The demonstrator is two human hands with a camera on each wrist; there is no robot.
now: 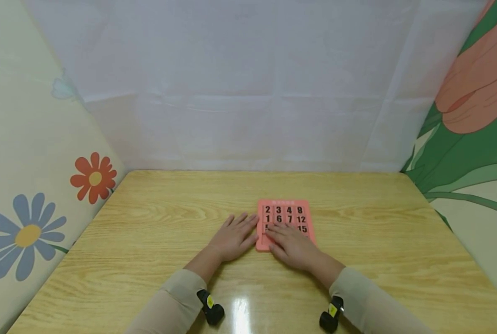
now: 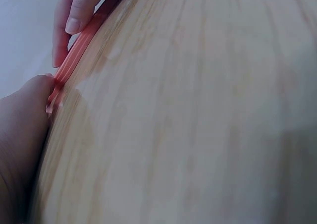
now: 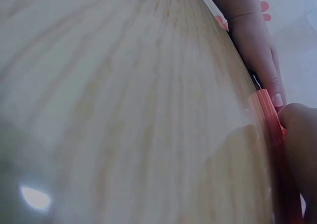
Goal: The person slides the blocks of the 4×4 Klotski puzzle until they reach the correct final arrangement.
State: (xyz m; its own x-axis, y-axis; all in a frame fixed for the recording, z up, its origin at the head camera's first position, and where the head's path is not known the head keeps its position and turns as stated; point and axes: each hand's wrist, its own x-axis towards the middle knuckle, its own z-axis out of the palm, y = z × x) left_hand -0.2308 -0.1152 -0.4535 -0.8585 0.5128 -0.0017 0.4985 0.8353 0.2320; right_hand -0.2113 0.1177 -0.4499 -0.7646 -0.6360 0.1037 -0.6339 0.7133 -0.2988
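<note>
A pink number slide puzzle lies flat on the table, its tiles bearing black numerals. The top row reads 2, 3, 4, 8 and the row below it 1, 6, 7, 12. My right hand lies over the lower part of the puzzle, fingers extended on the tiles and covering several of them. To its left, my left hand rests with fairly straight fingers, fingertips right at the puzzle's left edge. The left wrist view shows the puzzle's thin pink side close to the fingers.
The wood-grain table extends around the puzzle on all sides. A white cloth hangs behind it, with flower-patterned panels at the sides. Black wrist cameras sit at both cuffs.
</note>
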